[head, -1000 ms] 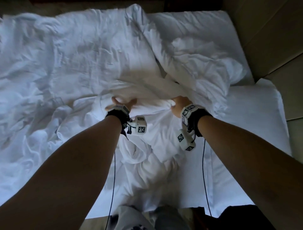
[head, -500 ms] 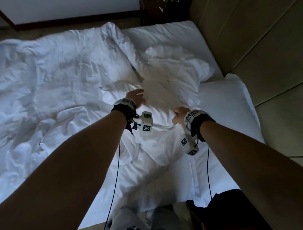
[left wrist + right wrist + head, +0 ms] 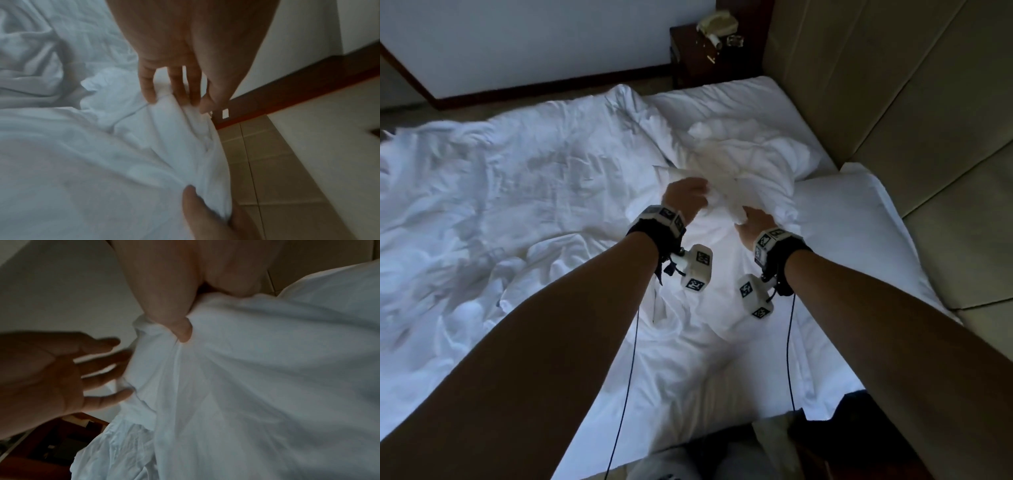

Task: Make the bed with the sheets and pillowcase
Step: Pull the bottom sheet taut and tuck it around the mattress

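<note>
Padded headboard walls off 3 o'clock; nightstand blocks 12; rumpled duvet toward 9 lies low, passable above.

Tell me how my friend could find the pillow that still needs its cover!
Start at the tall beige headboard on the right side of the bed. Lying flat against it is a smooth white pillow; the one you want sits just left of that. It is the crumpled one, lifted, with the right hand gripping its loose fabric and the left hand touching it.
</note>
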A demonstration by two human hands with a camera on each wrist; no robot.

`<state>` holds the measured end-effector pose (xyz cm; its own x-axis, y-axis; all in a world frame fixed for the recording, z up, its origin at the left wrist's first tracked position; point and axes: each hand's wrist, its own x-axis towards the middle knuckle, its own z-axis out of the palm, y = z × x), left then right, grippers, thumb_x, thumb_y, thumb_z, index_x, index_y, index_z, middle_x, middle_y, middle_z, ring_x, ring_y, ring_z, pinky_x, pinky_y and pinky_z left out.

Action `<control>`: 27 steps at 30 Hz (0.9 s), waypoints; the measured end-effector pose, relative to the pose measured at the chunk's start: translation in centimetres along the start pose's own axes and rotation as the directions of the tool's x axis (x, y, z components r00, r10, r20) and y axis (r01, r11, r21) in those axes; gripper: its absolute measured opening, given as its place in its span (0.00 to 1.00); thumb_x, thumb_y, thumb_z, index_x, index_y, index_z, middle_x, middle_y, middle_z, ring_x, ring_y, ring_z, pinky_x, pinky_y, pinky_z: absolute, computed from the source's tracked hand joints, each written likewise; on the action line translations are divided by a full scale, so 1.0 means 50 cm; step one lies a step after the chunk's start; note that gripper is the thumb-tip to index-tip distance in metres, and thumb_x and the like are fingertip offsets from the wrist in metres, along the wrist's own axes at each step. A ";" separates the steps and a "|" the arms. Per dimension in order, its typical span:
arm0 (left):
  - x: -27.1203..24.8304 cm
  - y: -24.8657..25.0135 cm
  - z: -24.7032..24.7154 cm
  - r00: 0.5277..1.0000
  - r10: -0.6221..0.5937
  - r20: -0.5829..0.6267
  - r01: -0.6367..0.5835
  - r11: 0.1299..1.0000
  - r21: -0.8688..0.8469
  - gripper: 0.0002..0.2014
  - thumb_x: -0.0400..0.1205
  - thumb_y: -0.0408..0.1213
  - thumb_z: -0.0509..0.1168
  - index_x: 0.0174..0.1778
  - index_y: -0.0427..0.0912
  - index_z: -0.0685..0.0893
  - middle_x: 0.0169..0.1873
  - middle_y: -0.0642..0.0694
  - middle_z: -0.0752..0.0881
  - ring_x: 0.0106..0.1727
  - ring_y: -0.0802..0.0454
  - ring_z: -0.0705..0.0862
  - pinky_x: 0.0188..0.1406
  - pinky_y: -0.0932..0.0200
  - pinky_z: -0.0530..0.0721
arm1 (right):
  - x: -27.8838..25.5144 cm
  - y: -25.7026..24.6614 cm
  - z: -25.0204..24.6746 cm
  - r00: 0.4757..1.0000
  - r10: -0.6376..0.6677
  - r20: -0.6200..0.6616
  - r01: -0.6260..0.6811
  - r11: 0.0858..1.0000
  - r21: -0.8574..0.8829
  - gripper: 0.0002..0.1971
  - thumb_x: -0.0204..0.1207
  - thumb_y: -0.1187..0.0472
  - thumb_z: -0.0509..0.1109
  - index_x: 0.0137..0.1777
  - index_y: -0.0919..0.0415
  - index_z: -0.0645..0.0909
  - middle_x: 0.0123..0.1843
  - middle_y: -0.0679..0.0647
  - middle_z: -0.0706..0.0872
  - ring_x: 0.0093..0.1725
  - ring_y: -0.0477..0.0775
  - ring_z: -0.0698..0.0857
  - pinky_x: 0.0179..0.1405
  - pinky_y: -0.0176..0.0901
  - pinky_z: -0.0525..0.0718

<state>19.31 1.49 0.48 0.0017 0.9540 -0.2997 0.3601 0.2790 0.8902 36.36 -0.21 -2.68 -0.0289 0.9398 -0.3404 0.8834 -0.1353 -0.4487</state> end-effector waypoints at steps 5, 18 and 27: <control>-0.012 -0.035 -0.066 0.927 -0.326 -0.185 0.345 0.935 0.083 0.57 0.61 0.66 0.73 0.83 0.54 0.52 0.76 0.39 0.69 0.70 0.33 0.75 0.66 0.36 0.77 | -0.066 -0.011 -0.035 1.000 0.028 -0.010 -0.026 0.990 0.138 0.17 0.82 0.57 0.59 0.69 0.50 0.79 0.64 0.60 0.85 0.59 0.64 0.83 0.53 0.45 0.78; -0.027 0.083 0.049 0.980 0.004 0.197 0.036 0.980 -0.198 0.41 0.57 0.35 0.68 0.72 0.45 0.79 0.61 0.34 0.84 0.60 0.30 0.82 0.54 0.40 0.85 | -0.164 0.044 -0.169 0.932 0.202 0.301 -0.307 0.880 0.362 0.36 0.70 0.54 0.73 0.80 0.46 0.67 0.76 0.57 0.73 0.70 0.71 0.75 0.52 0.52 0.76; -0.086 0.207 0.223 0.862 0.110 0.496 -0.104 0.994 -0.041 0.26 0.56 0.33 0.68 0.53 0.35 0.88 0.55 0.32 0.87 0.59 0.32 0.85 0.64 0.33 0.80 | -0.079 0.217 -0.255 0.950 0.291 0.117 -0.277 0.605 0.746 0.52 0.48 0.21 0.75 0.73 0.45 0.75 0.66 0.58 0.84 0.60 0.67 0.85 0.59 0.75 0.80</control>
<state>33.44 -0.93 7.13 0.5036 0.7985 -0.3299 0.3196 0.1826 0.9298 52.00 -1.40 4.36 0.1748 0.8166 -0.5502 0.1936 -0.5764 -0.7939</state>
